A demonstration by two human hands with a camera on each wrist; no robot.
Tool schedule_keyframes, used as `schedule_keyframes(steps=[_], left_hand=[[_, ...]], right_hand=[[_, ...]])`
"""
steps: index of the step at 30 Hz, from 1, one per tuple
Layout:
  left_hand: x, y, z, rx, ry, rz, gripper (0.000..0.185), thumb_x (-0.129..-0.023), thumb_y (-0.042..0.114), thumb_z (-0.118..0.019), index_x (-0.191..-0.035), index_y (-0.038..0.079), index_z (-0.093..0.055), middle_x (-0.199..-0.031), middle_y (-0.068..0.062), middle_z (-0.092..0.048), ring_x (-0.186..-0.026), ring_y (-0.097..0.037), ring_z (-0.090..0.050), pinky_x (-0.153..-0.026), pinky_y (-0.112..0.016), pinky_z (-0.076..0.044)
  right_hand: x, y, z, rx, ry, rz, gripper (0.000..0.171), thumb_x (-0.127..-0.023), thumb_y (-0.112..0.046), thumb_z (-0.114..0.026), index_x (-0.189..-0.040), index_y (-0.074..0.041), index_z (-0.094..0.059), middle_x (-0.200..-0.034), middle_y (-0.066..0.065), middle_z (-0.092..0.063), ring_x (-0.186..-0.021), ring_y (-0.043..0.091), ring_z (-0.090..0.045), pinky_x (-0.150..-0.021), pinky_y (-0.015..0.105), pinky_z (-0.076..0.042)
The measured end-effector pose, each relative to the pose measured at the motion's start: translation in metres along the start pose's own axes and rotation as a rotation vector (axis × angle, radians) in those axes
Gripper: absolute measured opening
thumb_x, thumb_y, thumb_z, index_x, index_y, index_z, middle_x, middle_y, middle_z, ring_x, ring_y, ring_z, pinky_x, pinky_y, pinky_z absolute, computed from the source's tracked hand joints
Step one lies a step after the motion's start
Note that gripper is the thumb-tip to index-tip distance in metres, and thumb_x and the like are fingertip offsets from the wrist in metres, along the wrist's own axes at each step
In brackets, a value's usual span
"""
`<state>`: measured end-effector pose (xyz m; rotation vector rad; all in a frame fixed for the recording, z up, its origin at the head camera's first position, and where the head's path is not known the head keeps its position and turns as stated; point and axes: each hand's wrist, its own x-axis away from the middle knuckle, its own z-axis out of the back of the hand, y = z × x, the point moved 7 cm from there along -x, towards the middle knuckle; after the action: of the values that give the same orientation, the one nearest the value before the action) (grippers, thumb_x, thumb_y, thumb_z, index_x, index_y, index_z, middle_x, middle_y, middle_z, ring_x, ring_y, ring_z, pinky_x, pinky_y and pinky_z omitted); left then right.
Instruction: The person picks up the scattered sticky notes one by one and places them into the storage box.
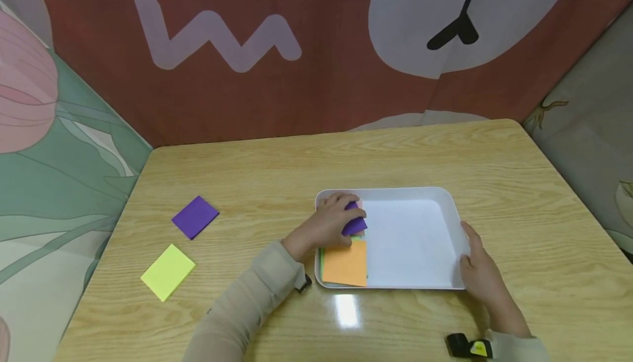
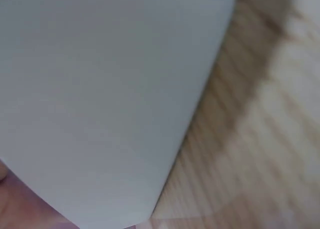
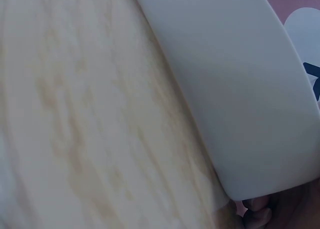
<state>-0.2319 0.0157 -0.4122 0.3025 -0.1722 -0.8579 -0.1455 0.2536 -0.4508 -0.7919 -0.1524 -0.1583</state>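
A white tray (image 1: pixel 395 190) lies on the wooden table (image 1: pixel 247 175). My left hand (image 1: pixel 331 224) reaches into its left back corner and grips a purple pad of sticky notes (image 1: pixel 357 226), which lies over a pink pad. An orange pad (image 1: pixel 346 263) sits just in front of it on a green one. My right hand (image 1: pixel 477 266) rests against the tray's right rim, thumb stretched along the edge. In the left wrist view the tray wall (image 2: pixel 100 89) fills the picture. The right wrist view shows the tray's outer wall (image 3: pixel 240 89) and a fingertip (image 3: pixel 257 216) against it.
A second purple pad (image 1: pixel 195 217) and a yellow pad (image 1: pixel 168 271) lie on the table's left part. Patterned cloth screens stand behind and on both sides of the table. The right half of the tray floor is bare.
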Motion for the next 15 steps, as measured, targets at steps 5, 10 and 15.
schedule_keyframes(steps=[5,10,15], left_hand=[[-0.0007,-0.0019,-0.0045,-0.012,-0.037,0.001,0.052,-0.068,0.022,-0.065,-0.118,0.023,-0.051,-0.132,-0.007,-0.031,-0.122,-0.027,-0.02,-0.089,-0.049,-0.021],[-0.002,-0.0033,-0.0076,-0.031,-0.07,0.01,0.052,-0.069,0.024,-0.063,-0.119,0.024,-0.05,-0.133,-0.007,-0.031,-0.122,-0.027,-0.021,-0.09,-0.048,-0.021],[-0.0037,-0.0051,-0.01,-0.046,-0.102,0.018,0.051,-0.07,0.026,-0.062,-0.12,0.025,-0.05,-0.133,-0.005,-0.032,-0.121,-0.027,-0.023,-0.09,-0.048,-0.021]], right_hand=[[-0.0008,0.0006,-0.0011,-0.009,-0.014,-0.009,0.058,-0.088,0.001,-0.022,-0.137,-0.007,0.006,-0.13,0.038,-0.013,-0.116,0.052,-0.015,-0.088,0.061,-0.017],[-0.0001,0.0007,-0.0011,-0.013,-0.016,-0.015,0.058,-0.088,0.001,-0.022,-0.137,-0.007,0.006,-0.13,0.037,-0.012,-0.116,0.052,-0.014,-0.088,0.061,-0.017],[0.0001,0.0009,-0.0007,-0.003,-0.017,-0.019,0.059,-0.088,0.001,-0.023,-0.137,-0.007,0.006,-0.13,0.038,-0.013,-0.116,0.052,-0.015,-0.088,0.061,-0.017]])
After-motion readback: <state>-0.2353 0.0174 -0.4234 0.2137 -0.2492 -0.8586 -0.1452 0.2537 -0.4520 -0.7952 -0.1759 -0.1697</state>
